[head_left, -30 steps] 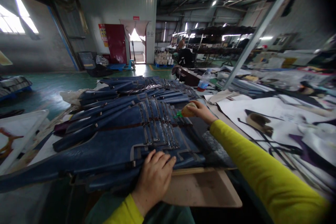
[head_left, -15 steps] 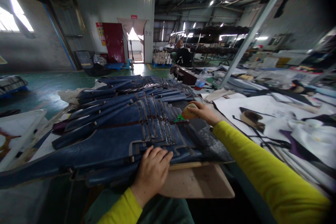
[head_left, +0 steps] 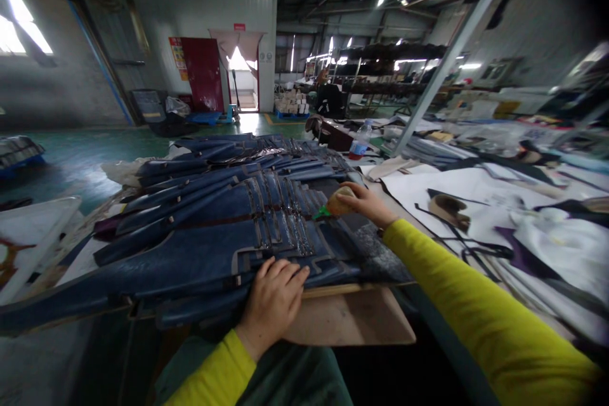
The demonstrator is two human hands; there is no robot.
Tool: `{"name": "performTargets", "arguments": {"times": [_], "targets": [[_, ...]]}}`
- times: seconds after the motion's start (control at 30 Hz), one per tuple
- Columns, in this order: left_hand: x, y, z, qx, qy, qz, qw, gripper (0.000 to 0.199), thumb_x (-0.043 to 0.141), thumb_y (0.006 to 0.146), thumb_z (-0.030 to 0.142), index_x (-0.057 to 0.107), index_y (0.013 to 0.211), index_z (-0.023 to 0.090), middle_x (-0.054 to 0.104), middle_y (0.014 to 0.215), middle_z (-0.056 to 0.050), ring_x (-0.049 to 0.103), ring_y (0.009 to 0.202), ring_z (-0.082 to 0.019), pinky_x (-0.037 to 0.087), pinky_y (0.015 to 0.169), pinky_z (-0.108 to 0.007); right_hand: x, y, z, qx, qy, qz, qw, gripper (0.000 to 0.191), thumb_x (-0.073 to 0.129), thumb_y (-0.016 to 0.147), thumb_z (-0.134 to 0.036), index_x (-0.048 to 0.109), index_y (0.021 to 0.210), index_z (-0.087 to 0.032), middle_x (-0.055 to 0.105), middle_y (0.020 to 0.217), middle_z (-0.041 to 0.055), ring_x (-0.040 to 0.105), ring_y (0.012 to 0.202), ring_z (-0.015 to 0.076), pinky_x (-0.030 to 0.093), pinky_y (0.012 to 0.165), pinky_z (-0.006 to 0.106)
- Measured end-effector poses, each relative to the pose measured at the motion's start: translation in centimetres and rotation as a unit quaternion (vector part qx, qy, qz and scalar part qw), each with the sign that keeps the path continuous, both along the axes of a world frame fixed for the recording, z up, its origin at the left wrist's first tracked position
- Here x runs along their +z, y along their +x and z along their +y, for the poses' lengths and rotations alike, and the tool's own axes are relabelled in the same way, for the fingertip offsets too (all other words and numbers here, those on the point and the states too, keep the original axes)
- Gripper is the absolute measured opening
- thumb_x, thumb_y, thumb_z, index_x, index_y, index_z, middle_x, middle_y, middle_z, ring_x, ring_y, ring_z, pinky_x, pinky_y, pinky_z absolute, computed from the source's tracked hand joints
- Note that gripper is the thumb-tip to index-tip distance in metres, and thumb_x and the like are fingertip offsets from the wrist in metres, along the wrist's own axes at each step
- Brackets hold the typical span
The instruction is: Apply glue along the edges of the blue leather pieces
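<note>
Overlapping dark blue leather pieces (head_left: 204, 247) with grey edges lie fanned out in front of me. Shiny wet-looking strips (head_left: 285, 222) run across their right part. My left hand (head_left: 275, 301) rests flat, fingers stretched, on the nearest piece at the board's edge. In my right hand (head_left: 361, 201) is a tan, rounded brush (head_left: 340, 200) with a green tip (head_left: 322, 212). The tip is over the right ends of the stacked pieces; whether it touches them I cannot tell. Fingers of the right hand are wrapped round the brush and partly hidden.
A tan board (head_left: 354, 317) juts out under the work near my lap. A plastic bottle with red liquid (head_left: 360, 141) stands behind my right hand. White sheets and scraps (head_left: 495, 203) cover the table at right, beside a slanted metal post (head_left: 442, 70). A white tray (head_left: 38, 225) is at left.
The view has shifted slightly. My right hand, still gripping the brush, stays close to the same spot over the right ends. My left hand keeps resting on the leather.
</note>
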State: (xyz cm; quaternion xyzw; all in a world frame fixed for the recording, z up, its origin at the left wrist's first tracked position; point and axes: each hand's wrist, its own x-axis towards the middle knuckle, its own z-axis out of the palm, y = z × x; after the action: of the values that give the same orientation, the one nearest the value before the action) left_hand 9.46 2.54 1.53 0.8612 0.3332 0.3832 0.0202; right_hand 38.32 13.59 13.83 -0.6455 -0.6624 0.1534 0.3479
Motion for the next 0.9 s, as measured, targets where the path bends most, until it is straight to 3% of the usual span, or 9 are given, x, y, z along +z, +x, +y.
{"name": "performTargets", "arguments": {"times": [0.37, 0.7, 0.9], "targets": [[0.2, 0.0, 0.1, -0.003, 0.003, 0.009, 1.000, 0.032, 0.043, 0.091, 0.024, 0.054, 0.122, 0.026, 0.058, 0.115, 0.004, 0.045, 0.110, -0.014, 0.023, 0.105, -0.037, 0.2, 2.0, -3.8, 0.042, -0.116, -0.018, 0.992, 0.054, 0.060, 0.076, -0.052, 0.055, 0.119, -0.019, 0.061, 0.110, 0.0051, 0.057, 0.100, 0.0236, 0.048, 0.082, 0.031], [0.2, -0.1, -0.1, -0.003, -0.003, 0.001, 1.000, 0.030, 0.045, 0.090, 0.024, 0.056, 0.118, 0.027, 0.058, 0.114, 0.006, 0.045, 0.110, -0.013, 0.024, 0.104, -0.036, 0.1, 1.8, -6.0, 0.037, -0.122, 0.020, 0.992, 0.056, 0.061, 0.074, -0.053, 0.056, 0.119, -0.021, 0.061, 0.112, 0.0055, 0.057, 0.101, 0.0255, 0.050, 0.081, 0.034], [0.5, -0.2, -0.1, -0.003, -0.005, 0.003, 1.000, 0.030, 0.045, 0.090, 0.024, 0.057, 0.117, 0.027, 0.059, 0.113, 0.006, 0.046, 0.109, -0.014, 0.024, 0.104, -0.037, 0.3, 1.7, -7.2, 0.026, -0.117, 0.029, 0.992, 0.060, 0.062, 0.073, -0.054, 0.054, 0.121, -0.019, 0.059, 0.114, 0.0068, 0.055, 0.105, 0.0263, 0.047, 0.089, 0.035]]}}
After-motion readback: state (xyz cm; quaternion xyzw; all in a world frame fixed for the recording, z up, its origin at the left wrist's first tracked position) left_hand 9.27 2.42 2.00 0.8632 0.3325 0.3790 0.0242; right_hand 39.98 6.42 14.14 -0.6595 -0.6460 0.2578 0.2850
